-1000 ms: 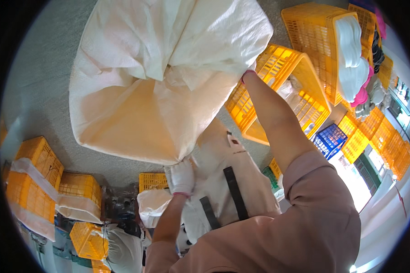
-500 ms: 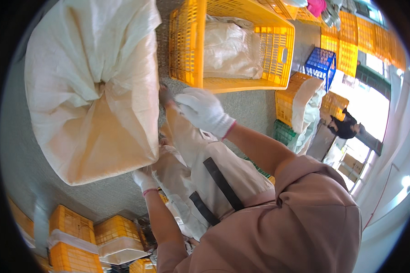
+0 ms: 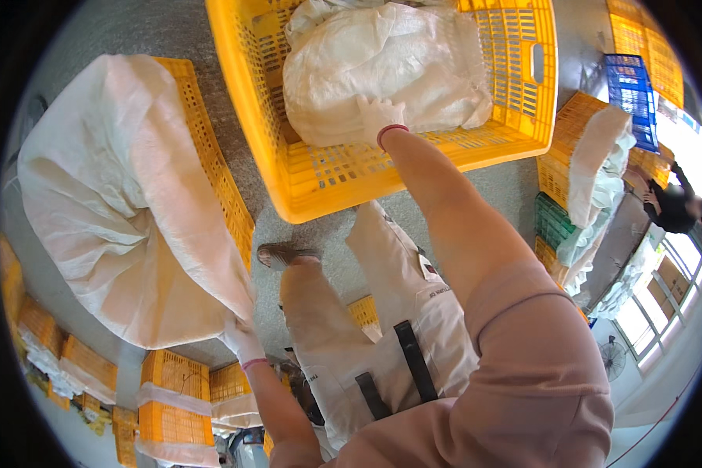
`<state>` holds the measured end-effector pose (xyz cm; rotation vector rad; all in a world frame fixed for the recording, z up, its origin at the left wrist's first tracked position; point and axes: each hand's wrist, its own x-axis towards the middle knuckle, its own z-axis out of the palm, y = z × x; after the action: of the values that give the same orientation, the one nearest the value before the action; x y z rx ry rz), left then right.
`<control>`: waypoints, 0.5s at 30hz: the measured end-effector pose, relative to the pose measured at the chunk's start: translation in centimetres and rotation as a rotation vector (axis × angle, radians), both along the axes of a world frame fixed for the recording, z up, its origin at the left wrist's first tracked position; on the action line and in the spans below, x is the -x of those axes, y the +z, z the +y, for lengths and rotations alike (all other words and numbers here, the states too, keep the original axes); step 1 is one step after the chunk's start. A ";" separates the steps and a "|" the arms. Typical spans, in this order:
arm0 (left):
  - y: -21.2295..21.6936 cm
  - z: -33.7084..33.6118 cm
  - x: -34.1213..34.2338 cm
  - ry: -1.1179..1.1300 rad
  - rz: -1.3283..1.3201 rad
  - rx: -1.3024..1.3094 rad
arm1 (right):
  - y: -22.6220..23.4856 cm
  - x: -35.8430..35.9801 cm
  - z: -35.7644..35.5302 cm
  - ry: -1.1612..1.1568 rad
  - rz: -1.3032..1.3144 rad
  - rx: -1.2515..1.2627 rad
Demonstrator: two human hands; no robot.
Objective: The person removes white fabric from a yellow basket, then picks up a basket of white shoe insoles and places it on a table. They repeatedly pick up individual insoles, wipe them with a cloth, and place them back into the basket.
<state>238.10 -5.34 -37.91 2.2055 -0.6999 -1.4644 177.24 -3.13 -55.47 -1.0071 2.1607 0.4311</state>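
My right hand (image 3: pixel 381 118), in a white glove, rests on the near side of a folded white woven sack (image 3: pixel 398 66). Its fingers look spread on the cloth. That sack lies inside a yellow plastic crate (image 3: pixel 359 175). On the left, a large white woven cover (image 3: pixel 109 203) is drawn over another yellow crate (image 3: pixel 207 160), gathered into creases at its middle. My gloved left hand (image 3: pixel 242 343) grips the lower near corner of this cover; its fingertips are partly hidden by the cloth.
Yellow crates with white liners (image 3: pixel 175 398) stand at lower left. To the right are a blue crate (image 3: pixel 632 97), a green crate (image 3: pixel 554 222) and a cloth-covered yellow crate (image 3: pixel 577 148). A person in black (image 3: pixel 671 203) is at far right. My sandalled foot (image 3: pixel 287 255) is on the grey floor.
My right hand has reached forward into the yellow crate and onto the folded sack. The covered crate is now tilted, baring its yellow side, with my left hand at its corner. The view has shifted.
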 end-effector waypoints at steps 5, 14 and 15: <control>-1.0 -0.9 10.6 -0.099 -0.054 -0.019 | 2.0 5.1 0.1 -0.147 -0.174 0.076; -1.9 -3.3 18.8 0.214 0.105 -0.168 | 33.3 21.8 16.3 -0.674 0.253 0.685; -0.8 -3.7 18.9 0.172 0.053 -0.246 | 34.6 19.9 17.5 -0.733 0.191 0.736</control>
<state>219.18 -9.07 -38.67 2.3294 -0.3167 -1.5836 157.32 14.40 -20.87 -0.4384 2.7237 -0.6812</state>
